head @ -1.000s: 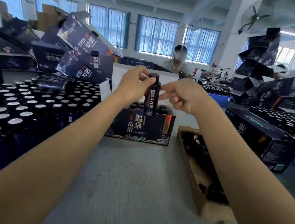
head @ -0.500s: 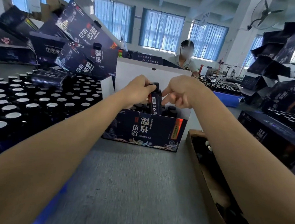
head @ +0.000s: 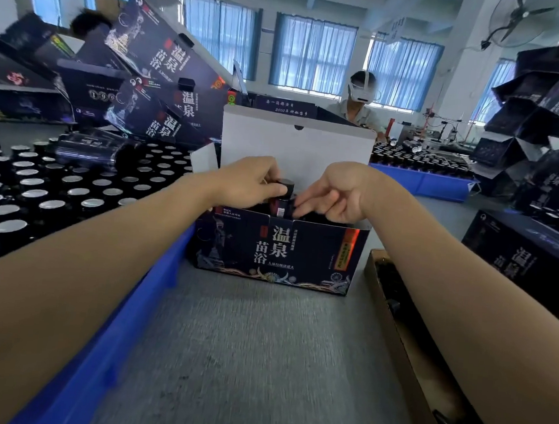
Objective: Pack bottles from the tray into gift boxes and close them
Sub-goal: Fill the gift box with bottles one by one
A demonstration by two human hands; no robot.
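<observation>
**Bottle halfway into the box**

Our left hand (head: 250, 182) curls over the cap of a dark bottle (head: 282, 200), and the right hand (head: 336, 193) pinches it lower down with curled fingertips. The bottle stands upright in the front row of the gift box (head: 278, 248), with only its cap and shoulder above the front wall. We'd call this one nearly seated. How many are already inside we cannot tell, because our hands cover the opening. The white lid (head: 296, 146) stands straight up, so closing is yet to come. Beside our left arm the blue tray (head: 137, 301) holds rows of capped bottles (head: 55, 194), so plenty of packing is left.
</observation>
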